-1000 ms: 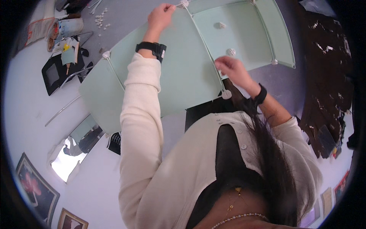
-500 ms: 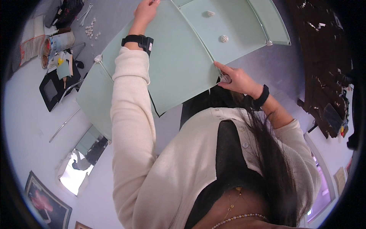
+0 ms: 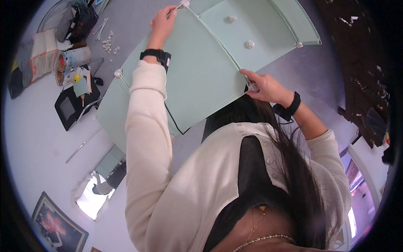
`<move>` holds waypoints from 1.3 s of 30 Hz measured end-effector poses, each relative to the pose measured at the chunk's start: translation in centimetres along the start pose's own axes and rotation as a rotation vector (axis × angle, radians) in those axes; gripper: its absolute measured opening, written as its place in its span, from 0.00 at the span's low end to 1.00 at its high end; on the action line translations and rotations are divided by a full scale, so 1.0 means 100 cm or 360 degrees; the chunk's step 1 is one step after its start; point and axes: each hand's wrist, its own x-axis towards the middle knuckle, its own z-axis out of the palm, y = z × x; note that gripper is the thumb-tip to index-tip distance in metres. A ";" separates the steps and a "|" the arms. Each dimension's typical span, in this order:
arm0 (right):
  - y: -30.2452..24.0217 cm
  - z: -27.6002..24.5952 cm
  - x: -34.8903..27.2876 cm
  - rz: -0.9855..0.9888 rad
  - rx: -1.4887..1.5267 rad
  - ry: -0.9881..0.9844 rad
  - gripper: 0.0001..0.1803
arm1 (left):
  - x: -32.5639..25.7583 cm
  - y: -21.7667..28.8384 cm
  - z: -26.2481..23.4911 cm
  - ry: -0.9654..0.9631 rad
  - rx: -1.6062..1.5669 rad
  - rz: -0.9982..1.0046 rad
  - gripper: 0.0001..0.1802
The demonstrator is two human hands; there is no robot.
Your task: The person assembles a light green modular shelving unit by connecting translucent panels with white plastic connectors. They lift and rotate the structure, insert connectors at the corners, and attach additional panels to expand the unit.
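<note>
Head view, left hand: the left hand (image 3: 163, 22) is clenched on the far top corner of the mint-green panel assembly (image 3: 201, 71), by a white corner connector (image 3: 183, 4)
Head view, right hand: the right hand (image 3: 265, 87) pinches the near end of the thin frame rod (image 3: 214, 40), at the panels' near edge
Panels: several already joined, held tilted above the pale floor (image 3: 37, 130)
Progress: partly built, I judge; loose white connectors (image 3: 110, 43) lie on the floor beyond the left edge, near a black case (image 3: 69, 110)

Panels (image 3: 201, 80) looked smooth matt mint plastic w/ white plastic connectors (image 3: 249, 44); floor (image 3: 294, 80) was glossy grey.
</note>
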 end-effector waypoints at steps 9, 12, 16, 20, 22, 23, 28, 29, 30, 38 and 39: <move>0.007 0.014 -0.004 -0.0158 0.0026 0.0199 0.35 | -0.173 0.162 0.041 -0.0782 0.0443 0.0960 0.42; 0.012 0.017 -0.005 0.0002 0.0153 0.0112 0.33 | -0.187 0.172 0.053 -0.0713 0.0695 0.0877 0.46; 0.014 0.023 -0.008 -0.0006 0.0186 0.0155 0.31 | -0.184 0.172 0.054 -0.0748 0.0842 0.0963 0.46; 0.019 0.028 -0.011 -0.0101 0.0180 0.0198 0.26 | -0.189 0.172 0.057 -0.0986 0.0733 0.1011 0.43; 0.022 0.029 -0.011 -0.0174 0.0113 0.0178 0.26 | -0.191 0.170 0.057 -0.0982 0.0621 0.1007 0.44; 0.023 0.028 -0.011 -0.0184 0.0069 0.0144 0.26 | -0.191 0.169 0.057 -0.0938 0.0577 0.1008 0.44; 0.018 0.016 -0.014 0.0046 0.0353 0.0001 0.30 | -0.185 0.163 0.051 -0.0906 0.0306 0.1071 0.45; 0.016 0.012 -0.014 0.0010 0.0384 0.0039 0.30 | -0.184 0.163 0.050 -0.0932 0.0236 0.1072 0.45; 0.014 0.009 -0.014 -0.0060 0.0413 0.0069 0.30 | -0.182 0.163 0.048 -0.0915 0.0230 0.1077 0.41; -0.016 0.035 0.007 0.0341 -0.0024 0.0342 0.15 | -0.145 0.145 0.016 -0.0425 -0.0090 0.0701 0.22; -0.021 0.041 0.007 0.0269 -0.0142 0.0558 0.15 | -0.129 0.135 0.007 -0.0295 -0.0095 0.0652 0.21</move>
